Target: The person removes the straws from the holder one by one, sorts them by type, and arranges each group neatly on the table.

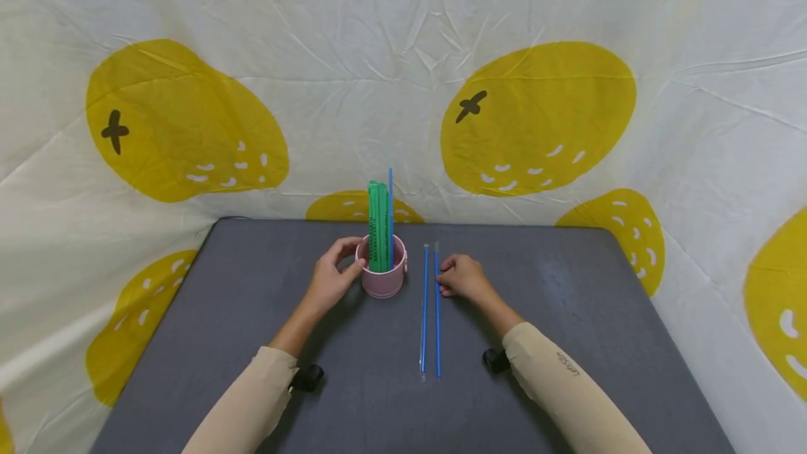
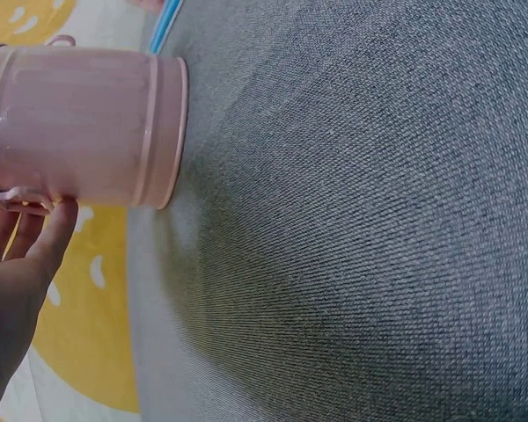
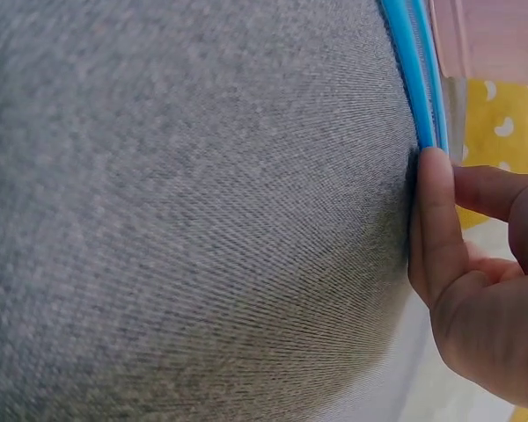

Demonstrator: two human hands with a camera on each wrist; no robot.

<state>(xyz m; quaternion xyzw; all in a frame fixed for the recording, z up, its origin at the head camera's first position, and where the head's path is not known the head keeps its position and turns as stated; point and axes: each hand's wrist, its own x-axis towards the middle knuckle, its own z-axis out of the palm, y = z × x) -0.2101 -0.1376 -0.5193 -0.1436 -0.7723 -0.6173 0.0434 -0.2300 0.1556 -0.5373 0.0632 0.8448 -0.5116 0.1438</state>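
Observation:
My left hand holds the small pink bucket by its left side, thumb at the rim and fingers around the handle ear. Inside the bucket stand green printed packets and one upright blue straw. Two more blue straws in clear wrappers lie lengthwise on the table, a left straw and a right straw. With thumb and finger, my right hand pinches the right straw near its far end. In the right wrist view, the fingertips meet at the blue straw.
A dark grey cloth-covered table carries everything. Behind it and along the sides hangs a white sheet printed with big yellow fruit shapes. A black wrist camera is strapped at each sleeve, left camera and right camera.

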